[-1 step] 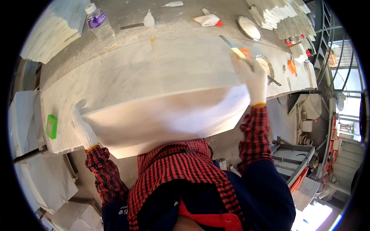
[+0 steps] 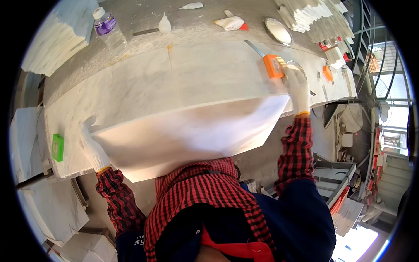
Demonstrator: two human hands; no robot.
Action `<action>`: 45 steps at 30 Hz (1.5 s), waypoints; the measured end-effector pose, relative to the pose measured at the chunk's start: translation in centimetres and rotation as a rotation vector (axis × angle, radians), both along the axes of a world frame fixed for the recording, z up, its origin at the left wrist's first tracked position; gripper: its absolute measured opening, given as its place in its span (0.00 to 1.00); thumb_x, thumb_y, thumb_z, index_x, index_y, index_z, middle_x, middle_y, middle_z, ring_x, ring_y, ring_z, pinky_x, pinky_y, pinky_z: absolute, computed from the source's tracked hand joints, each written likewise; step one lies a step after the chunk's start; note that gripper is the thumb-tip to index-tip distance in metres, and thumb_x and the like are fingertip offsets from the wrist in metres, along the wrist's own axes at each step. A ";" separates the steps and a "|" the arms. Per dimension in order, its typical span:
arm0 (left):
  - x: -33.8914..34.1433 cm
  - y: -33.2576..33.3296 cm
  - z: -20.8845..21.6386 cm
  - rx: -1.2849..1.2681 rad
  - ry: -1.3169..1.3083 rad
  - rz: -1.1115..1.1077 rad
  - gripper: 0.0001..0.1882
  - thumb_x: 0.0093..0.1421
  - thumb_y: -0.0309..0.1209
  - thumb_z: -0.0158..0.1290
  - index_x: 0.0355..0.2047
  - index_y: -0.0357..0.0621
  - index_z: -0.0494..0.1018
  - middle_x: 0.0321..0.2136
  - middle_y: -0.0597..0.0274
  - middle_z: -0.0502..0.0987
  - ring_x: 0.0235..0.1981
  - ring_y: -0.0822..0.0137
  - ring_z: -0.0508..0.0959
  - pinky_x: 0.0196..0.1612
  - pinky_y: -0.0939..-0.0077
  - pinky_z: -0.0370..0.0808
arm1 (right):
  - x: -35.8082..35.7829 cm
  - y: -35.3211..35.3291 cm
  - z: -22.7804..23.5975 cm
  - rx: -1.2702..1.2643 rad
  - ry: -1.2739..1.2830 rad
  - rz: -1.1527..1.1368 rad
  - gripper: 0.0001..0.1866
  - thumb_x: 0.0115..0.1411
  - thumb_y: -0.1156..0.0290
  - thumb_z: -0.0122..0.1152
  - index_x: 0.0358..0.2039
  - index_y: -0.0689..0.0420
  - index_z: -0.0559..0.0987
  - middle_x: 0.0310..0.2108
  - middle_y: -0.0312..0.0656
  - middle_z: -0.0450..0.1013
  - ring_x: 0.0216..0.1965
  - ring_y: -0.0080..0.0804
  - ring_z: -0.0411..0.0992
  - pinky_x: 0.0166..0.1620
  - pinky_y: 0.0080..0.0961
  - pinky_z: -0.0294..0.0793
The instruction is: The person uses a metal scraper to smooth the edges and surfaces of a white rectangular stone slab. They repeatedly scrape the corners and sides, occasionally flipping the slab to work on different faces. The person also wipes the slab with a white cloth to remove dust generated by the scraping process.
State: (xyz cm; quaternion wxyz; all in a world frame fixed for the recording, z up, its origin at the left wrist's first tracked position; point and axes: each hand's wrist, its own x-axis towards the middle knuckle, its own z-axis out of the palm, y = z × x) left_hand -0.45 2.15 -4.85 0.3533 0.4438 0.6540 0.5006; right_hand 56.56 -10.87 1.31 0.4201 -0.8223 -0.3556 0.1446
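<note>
My left hand [image 2: 92, 146], in a white glove with a yellow cuff, holds the left edge of a large pale, glossy slab [image 2: 196, 135]. The slab tilts between the bench edge and my checked apron. Past its far right corner, my gloved right hand [image 2: 299, 89] is closed at the fingertips around a small yellow-striped piece [image 2: 282, 63], whose kind is unclear. Beside those fingers is an orange block [image 2: 273, 66], with a metal strip [image 2: 254, 48] running to it. The hand partly covers a round dish [image 2: 296, 66] and a dark blade [image 2: 313, 93].
A green block [image 2: 57, 147] lies at the bench's left end. Farther back are a water bottle [image 2: 109, 30], a squeeze bottle [image 2: 164, 24], a folded cloth [image 2: 231, 23] and a dish of white powder or paste [image 2: 278, 30]. Stacked slabs [image 2: 59, 39] stand at both back corners.
My right hand has moved right with the yellow-striped piece, uncovering more of the orange block and hiding more of the dark blade. The left hand still holds the slab's edge.
</note>
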 end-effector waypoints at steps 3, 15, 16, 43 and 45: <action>0.0 -0.3 0.8 -0.020 0.040 0.003 0.29 0.71 0.51 0.39 0.44 0.38 0.80 0.28 0.59 0.77 0.32 0.68 0.75 0.40 0.73 0.71 | 6.7 -2.1 -2.1 -0.102 0.080 -0.198 0.16 0.60 0.66 0.52 0.42 0.61 0.81 0.23 0.47 0.76 0.23 0.34 0.74 0.30 0.32 0.72; 0.9 -0.7 1.9 -0.057 -0.030 0.018 0.29 0.71 0.51 0.39 0.45 0.37 0.79 0.24 0.59 0.77 0.29 0.67 0.76 0.38 0.73 0.72 | 16.9 -0.8 -8.7 -0.626 -0.673 -0.115 0.18 0.60 0.62 0.48 0.39 0.53 0.85 0.39 0.55 0.78 0.42 0.57 0.77 0.46 0.45 0.76; 0.9 -0.6 1.9 -0.060 -0.028 0.016 0.29 0.71 0.51 0.39 0.45 0.37 0.79 0.24 0.59 0.77 0.29 0.67 0.76 0.38 0.73 0.72 | 18.1 -1.0 -9.7 -0.680 -0.752 -0.085 0.17 0.60 0.64 0.48 0.38 0.53 0.85 0.39 0.54 0.79 0.42 0.56 0.78 0.46 0.45 0.77; 1.3 -1.5 2.6 0.077 -0.227 0.203 0.29 0.71 0.49 0.40 0.33 0.39 0.83 0.21 0.68 0.71 0.25 0.76 0.67 0.33 0.79 0.65 | -18.0 9.5 5.0 0.007 0.108 0.836 0.15 0.68 0.68 0.53 0.47 0.65 0.78 0.26 0.28 0.66 0.24 0.13 0.60 0.27 0.13 0.61; 0.5 -2.2 2.0 0.051 -0.206 0.233 0.30 0.71 0.50 0.40 0.33 0.39 0.83 0.17 0.71 0.68 0.22 0.78 0.64 0.28 0.81 0.61 | -24.0 10.4 7.1 -0.106 0.171 0.934 0.15 0.67 0.66 0.54 0.45 0.64 0.79 0.25 0.29 0.67 0.24 0.15 0.62 0.28 0.16 0.63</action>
